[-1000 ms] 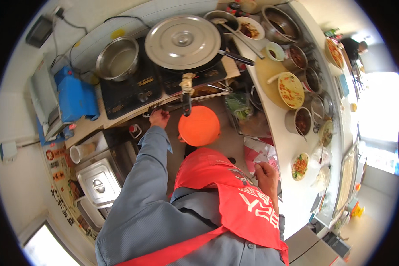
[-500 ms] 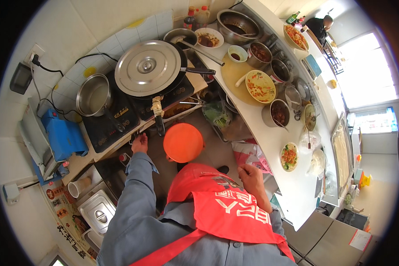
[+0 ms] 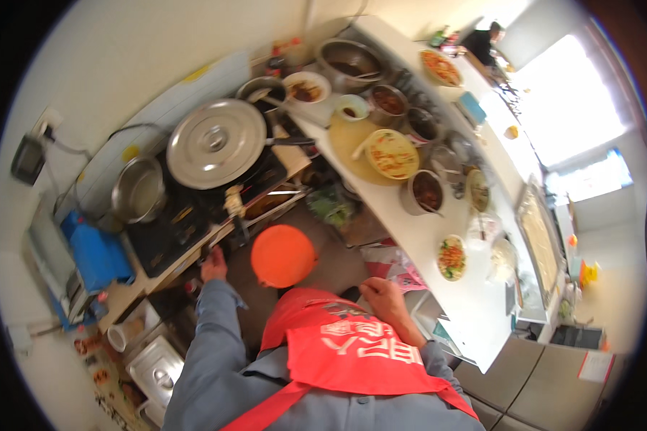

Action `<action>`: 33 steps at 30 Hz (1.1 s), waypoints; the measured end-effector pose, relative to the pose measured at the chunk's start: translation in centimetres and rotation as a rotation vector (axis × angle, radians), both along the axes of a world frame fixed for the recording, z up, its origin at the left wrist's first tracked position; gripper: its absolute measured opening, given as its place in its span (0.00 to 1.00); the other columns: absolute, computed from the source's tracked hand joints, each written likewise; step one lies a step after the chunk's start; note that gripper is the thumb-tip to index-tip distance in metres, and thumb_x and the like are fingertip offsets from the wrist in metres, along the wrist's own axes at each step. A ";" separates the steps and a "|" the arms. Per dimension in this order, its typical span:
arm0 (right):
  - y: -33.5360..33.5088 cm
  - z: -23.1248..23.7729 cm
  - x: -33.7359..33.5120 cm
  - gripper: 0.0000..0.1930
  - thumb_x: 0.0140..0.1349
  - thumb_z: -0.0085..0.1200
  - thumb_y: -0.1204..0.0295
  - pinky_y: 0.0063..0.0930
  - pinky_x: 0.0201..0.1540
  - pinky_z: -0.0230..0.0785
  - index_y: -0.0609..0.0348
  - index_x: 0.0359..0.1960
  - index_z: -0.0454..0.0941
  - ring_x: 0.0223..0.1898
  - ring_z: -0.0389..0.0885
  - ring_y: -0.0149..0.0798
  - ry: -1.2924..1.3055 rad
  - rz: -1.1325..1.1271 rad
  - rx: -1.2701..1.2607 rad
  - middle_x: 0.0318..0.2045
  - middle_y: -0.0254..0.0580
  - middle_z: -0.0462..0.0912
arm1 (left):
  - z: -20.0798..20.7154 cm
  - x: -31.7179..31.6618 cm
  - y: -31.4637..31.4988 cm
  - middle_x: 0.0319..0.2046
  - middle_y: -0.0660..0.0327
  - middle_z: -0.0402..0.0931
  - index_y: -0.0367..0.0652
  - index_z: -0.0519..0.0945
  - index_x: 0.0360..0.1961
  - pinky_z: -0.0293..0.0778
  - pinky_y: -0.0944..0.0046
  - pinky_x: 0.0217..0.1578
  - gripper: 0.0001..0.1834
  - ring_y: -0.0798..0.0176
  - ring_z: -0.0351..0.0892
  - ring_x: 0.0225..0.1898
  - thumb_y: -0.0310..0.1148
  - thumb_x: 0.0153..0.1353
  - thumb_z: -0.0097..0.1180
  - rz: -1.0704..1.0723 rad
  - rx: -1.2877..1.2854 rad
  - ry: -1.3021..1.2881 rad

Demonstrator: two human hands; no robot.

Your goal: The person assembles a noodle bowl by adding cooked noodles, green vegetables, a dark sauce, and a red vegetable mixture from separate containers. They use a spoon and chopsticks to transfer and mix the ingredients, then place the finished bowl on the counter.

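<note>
At the front edge of the cooking desk [image 3: 172, 269], your left hand [image 3: 213, 266] reaches to a small dark part [image 3: 205, 252]; because of the blur I cannot tell whether the fingers pinch this part or only touch it. Your right hand [image 3: 383, 296] is raised beside your red apron [image 3: 305, 363], near the side desk [image 3: 482, 316]. Its fingers are folded inward with nothing visible in them, so probably this hand only rests. Near your left hand, but apart from it, a round orange plastic thing [image 3: 284, 255] stands low before your legs, perhaps put there to be close to you. Farther back, a wide metal lid [image 3: 212, 151] covers a dark pan [image 3: 250, 174], likely to hold the heat inside. One wrapped handle [image 3: 234, 201] points toward you, which seems convenient for grasping. On the side desk, a yellow bowl [image 3: 392, 154] and a metal pot [image 3: 420, 192] stand close together, maybe for easy reach.
</note>
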State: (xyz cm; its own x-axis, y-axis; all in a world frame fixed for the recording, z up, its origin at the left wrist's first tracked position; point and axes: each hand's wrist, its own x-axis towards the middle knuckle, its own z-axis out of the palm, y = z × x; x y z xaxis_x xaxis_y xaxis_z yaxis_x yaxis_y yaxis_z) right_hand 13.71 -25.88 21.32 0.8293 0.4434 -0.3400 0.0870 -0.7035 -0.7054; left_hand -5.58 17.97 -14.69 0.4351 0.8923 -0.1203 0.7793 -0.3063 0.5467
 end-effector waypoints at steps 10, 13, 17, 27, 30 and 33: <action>-0.2 -0.7 -0.5 0.11 0.64 0.59 0.66 0.40 0.36 0.75 0.63 0.38 0.83 0.31 0.84 0.53 -0.047 0.055 0.072 0.29 0.55 0.83 | -5.2 -1.3 1.7 0.54 0.45 0.79 0.27 0.74 0.56 0.82 0.51 0.55 0.21 0.49 0.81 0.54 0.34 0.76 0.38 0.401 -0.935 -0.992; -0.4 -0.9 -0.6 0.11 0.64 0.57 0.66 0.42 0.37 0.75 0.62 0.37 0.84 0.33 0.83 0.56 -0.047 0.033 0.069 0.30 0.55 0.83 | -2.2 -1.7 -1.3 0.48 0.46 0.81 0.31 0.75 0.49 0.84 0.53 0.49 0.18 0.49 0.84 0.50 0.37 0.76 0.38 0.746 -1.096 -1.080; -0.8 -1.6 -0.6 0.10 0.63 0.58 0.67 0.42 0.36 0.75 0.62 0.35 0.83 0.31 0.83 0.54 -0.100 0.032 0.092 0.29 0.54 0.83 | 5.0 -3.9 -7.5 0.31 0.50 0.82 0.34 0.74 0.45 0.84 0.53 0.30 0.17 0.51 0.86 0.35 0.39 0.74 0.41 0.681 -1.125 -0.850; 0.1 -0.3 -1.3 0.19 0.59 0.61 0.71 0.48 0.42 0.73 0.55 0.54 0.79 0.39 0.80 0.57 -0.384 0.135 0.084 0.39 0.52 0.78 | 27.1 5.8 -19.7 0.17 0.59 0.75 0.33 0.78 0.35 0.68 0.63 0.17 0.14 0.65 0.75 0.14 0.33 0.72 0.46 -0.577 -0.799 -0.229; 0.3 0.5 -1.1 0.22 0.59 0.61 0.70 0.46 0.43 0.73 0.53 0.56 0.78 0.39 0.79 0.57 -0.477 0.192 0.082 0.39 0.50 0.74 | 32.3 11.6 -22.7 0.19 0.52 0.77 0.35 0.79 0.37 0.71 0.56 0.23 0.11 0.55 0.80 0.20 0.33 0.70 0.50 -0.935 -0.706 -0.201; -0.8 0.1 -0.8 0.15 0.54 0.61 0.73 0.46 0.44 0.73 0.56 0.45 0.79 0.39 0.79 0.56 -0.435 0.087 0.110 0.37 0.52 0.75 | 35.5 16.1 -26.7 0.22 0.49 0.79 0.35 0.79 0.35 0.73 0.54 0.26 0.11 0.49 0.81 0.23 0.33 0.70 0.53 -1.290 -0.375 -0.409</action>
